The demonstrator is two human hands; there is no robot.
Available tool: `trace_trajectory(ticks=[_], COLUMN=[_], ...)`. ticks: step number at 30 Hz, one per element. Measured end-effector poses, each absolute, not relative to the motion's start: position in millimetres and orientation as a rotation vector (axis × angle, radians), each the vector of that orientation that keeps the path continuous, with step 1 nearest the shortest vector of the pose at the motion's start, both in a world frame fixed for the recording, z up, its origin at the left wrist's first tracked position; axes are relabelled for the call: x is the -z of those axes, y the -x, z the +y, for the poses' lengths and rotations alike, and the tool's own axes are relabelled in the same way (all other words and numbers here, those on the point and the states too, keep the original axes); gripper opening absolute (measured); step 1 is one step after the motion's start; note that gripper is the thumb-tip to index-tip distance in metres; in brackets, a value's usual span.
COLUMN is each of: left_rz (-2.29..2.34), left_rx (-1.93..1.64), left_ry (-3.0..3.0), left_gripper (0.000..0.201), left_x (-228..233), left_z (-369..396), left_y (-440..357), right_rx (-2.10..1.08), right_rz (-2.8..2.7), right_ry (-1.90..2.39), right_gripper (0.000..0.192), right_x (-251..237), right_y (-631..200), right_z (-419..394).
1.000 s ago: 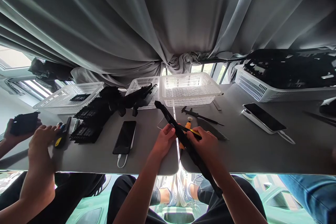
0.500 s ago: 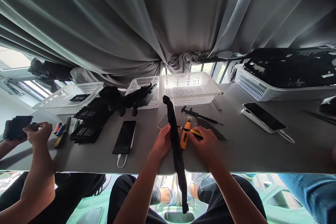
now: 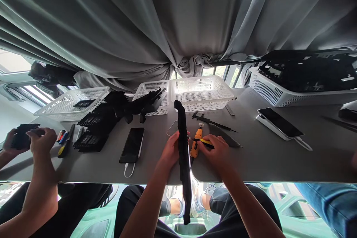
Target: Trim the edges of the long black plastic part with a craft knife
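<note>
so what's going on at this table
Someone's left hand holds a long black part upright in view, while the right hand grips a yellow-and-black tool, its tip close to the part. An orange tool lies nearby on the grey table. At the left, a co-worker's hands hold a flat black piece.

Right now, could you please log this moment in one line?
left hand: holding long black part | right hand: holding yellow-black tool | orange tool: on table
</note>
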State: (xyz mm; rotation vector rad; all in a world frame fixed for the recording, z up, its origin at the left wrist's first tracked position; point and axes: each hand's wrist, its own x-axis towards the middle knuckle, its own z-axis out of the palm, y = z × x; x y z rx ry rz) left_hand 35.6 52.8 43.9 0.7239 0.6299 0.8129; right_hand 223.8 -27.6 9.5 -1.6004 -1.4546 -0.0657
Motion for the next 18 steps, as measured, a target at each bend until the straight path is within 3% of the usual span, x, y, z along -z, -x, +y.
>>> trace_trajectory(ticks=[12,18], left_rz=[0.609,0.614], left_rx=[-0.807,-0.810], left_ry=[-0.721,-0.749], left_gripper=[0.047,0.053], left_x=[-41.7,-42.5], left_z=[52.9,52.3], left_y=[-35.8,-36.2], right_rx=[0.048,0.032], right_rz=[-1.426,-1.465], right_ry=[1.628,1.626], right_gripper=[0.027,0.029], right_x=[-14.7,-14.0], right_y=[-223.9,-223.5], right_z=[-28.6,-29.4])
